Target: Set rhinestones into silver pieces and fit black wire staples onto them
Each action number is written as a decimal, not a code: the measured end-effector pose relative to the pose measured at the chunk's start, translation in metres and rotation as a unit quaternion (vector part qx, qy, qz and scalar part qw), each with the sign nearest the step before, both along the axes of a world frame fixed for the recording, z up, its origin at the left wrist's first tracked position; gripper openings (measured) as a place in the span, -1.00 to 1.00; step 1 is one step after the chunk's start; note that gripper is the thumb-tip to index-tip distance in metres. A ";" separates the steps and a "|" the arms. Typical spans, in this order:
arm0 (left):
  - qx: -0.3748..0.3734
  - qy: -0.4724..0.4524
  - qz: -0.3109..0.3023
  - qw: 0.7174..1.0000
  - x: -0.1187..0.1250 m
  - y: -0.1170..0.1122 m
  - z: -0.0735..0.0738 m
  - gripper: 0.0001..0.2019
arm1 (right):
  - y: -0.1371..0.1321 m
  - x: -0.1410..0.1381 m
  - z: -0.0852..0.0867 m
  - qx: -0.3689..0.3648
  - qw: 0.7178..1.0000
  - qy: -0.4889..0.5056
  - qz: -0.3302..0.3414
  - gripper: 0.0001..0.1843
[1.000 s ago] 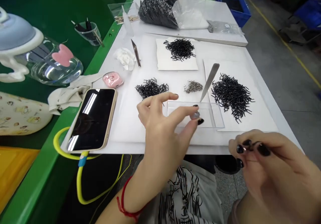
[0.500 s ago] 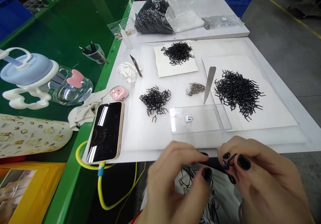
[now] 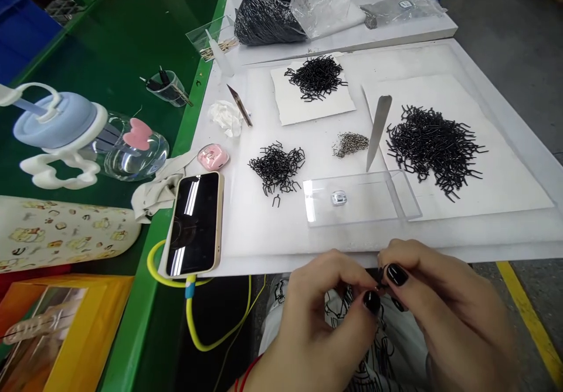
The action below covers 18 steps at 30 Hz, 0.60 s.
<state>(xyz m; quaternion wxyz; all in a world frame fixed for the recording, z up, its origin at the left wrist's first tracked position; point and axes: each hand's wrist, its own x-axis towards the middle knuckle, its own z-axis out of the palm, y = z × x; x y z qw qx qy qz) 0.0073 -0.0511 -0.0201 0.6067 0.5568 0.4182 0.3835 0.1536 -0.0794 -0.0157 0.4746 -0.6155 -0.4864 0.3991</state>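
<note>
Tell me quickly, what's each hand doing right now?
Left hand: closed, fingertips pinching a small black wire piece.
Right hand: closed, pinching the same piece.

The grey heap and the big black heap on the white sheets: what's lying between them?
In the head view, a flat metal spatula lies between the small grey heap and the large black heap.

Single head-worn view, looking forward and down from the person's own position. Framing is close on the left hand (image 3: 328,316), right hand (image 3: 444,304) and near counter edge (image 3: 264,263).
</note>
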 end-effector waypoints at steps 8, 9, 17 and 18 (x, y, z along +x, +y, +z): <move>0.006 -0.074 -0.015 0.997 -0.002 0.004 -0.002 -0.85 | 0.000 0.003 -0.002 0.008 0.997 -0.039 0.065 -0.67; 0.010 -0.083 -0.017 0.996 -0.002 0.005 -0.003 -0.84 | -0.001 0.003 -0.001 0.008 0.997 -0.039 0.064 -0.67; 0.019 -0.118 -0.020 0.993 0.000 0.006 -0.007 -0.84 | -0.002 0.000 0.002 0.021 0.998 -0.051 0.025 -0.73; 0.022 -0.126 -0.025 0.992 -0.001 0.006 -0.009 -0.83 | -0.001 -0.001 0.003 0.016 0.999 -0.041 0.018 -0.73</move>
